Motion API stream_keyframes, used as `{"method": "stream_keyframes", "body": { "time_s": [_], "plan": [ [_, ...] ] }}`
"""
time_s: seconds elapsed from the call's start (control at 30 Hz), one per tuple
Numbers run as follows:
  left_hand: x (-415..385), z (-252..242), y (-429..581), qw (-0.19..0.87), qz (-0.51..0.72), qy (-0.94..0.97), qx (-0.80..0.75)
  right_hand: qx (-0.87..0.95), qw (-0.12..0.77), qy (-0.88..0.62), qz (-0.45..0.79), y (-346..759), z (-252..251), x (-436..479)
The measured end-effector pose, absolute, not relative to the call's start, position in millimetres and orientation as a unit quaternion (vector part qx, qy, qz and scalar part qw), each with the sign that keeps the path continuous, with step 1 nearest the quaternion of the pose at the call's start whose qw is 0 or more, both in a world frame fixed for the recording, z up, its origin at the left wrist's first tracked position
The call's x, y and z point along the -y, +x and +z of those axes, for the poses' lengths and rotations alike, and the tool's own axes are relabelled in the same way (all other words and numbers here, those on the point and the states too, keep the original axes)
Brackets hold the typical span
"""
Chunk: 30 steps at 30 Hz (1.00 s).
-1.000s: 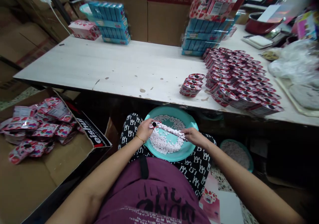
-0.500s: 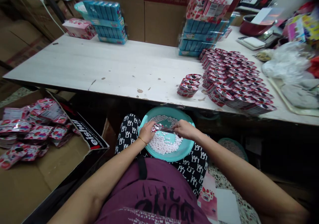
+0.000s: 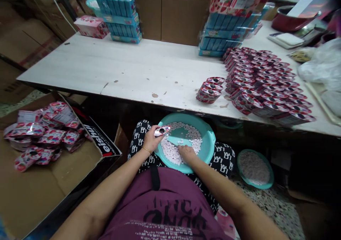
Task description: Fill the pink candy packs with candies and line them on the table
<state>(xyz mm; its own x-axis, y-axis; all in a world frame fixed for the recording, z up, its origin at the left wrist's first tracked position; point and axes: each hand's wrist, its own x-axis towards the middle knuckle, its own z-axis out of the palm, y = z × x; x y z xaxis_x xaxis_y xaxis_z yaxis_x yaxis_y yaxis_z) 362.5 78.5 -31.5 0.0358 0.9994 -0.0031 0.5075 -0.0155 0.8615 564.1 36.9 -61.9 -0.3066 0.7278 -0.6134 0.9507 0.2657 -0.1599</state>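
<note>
My left hand (image 3: 151,139) grips a small red and white printed carton (image 3: 162,130) at the left rim of a turquoise basin (image 3: 206,140). A dark round opening shows on the carton's top. The basin rests on my lap and holds many small white candy-like pellets (image 3: 170,152). Down in the basin, my right hand (image 3: 188,154) is closed on a thin scoop (image 3: 173,143), its far end low among the pellets. The fingers partly hide this tool.
Rows of similar filled-looking cartons (image 3: 266,87) stand at the table's right, with several more (image 3: 210,90) beside them. An open cardboard box (image 3: 80,169) at left holds flat cartons (image 3: 45,133). Blue display packs (image 3: 119,17) stand at the back. A second basin (image 3: 255,169) sits lower right.
My right hand has moved down and left from the carton's opening into the pellets with the scoop. My left hand has tilted the carton so its top faces up. The view has shifted slightly.
</note>
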Motion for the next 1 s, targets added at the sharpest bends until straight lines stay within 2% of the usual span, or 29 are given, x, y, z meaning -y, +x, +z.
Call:
{"method": "stream_keyframes", "body": {
  "time_s": [0.13, 0.27, 0.47, 0.57, 0.77, 1.0],
  "plan": [
    [-80, -34, 360, 0.375, 0.357, 0.604, -0.607, -0.764, 0.217, 0.534, -0.291, 568, -75, -32],
    [-81, -32, 357, 0.385, 0.352, 0.599, -0.608, -0.763, 0.198, 0.527, -0.318, 594, -69, -34],
    [-79, -29, 362, 0.366, 0.327, 0.632, -0.6, -0.739, 0.024, 0.536, -0.408, 616, -8, -39],
    [-77, -31, 372, 0.342, 0.31, 0.678, -0.572, -0.736, -0.018, 0.536, -0.414, 619, 26, -46],
    [-72, -38, 387, 0.311, 0.27, 0.734, -0.54, -0.745, 0.017, 0.553, -0.374, 608, 64, -61],
    [-73, -43, 384, 0.302, 0.257, 0.742, -0.541, -0.747, 0.04, 0.557, -0.361, 603, 79, -62]
  ]
}}
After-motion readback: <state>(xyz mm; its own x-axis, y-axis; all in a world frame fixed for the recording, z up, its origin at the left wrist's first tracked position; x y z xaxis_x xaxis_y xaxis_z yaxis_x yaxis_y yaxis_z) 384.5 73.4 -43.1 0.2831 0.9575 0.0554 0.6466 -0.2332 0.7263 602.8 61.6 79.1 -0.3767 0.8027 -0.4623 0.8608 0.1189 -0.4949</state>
